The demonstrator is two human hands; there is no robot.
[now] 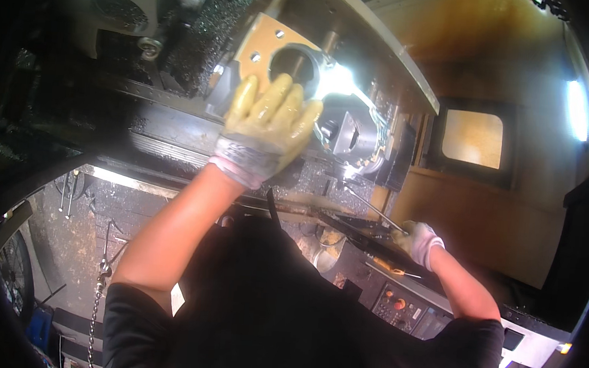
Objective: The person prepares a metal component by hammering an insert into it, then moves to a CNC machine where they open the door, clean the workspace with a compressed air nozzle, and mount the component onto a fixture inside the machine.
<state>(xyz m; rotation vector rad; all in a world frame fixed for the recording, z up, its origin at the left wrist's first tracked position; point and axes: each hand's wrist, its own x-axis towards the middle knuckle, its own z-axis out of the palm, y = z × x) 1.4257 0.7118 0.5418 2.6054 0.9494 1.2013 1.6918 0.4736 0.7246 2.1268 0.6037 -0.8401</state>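
My left hand, in a wet yellow-palmed work glove, lies with fingers stretched on the near face of a machined metal casting. The casting has a large round bore and small bolt holes. To its right, a second bored section shines under a bright glare. My right hand, gloved too, is closed around one end of a long thin metal rod. The rod slants up and left to the lower edge of the workpiece. Whether its tip touches a bolt there, I cannot tell.
Another bored metal block stands at the upper left among dark metal chips. Below my right hand are an orange-handled tool and a control panel with buttons. A chain hangs at the lower left. A machine wall with a window rises at the right.
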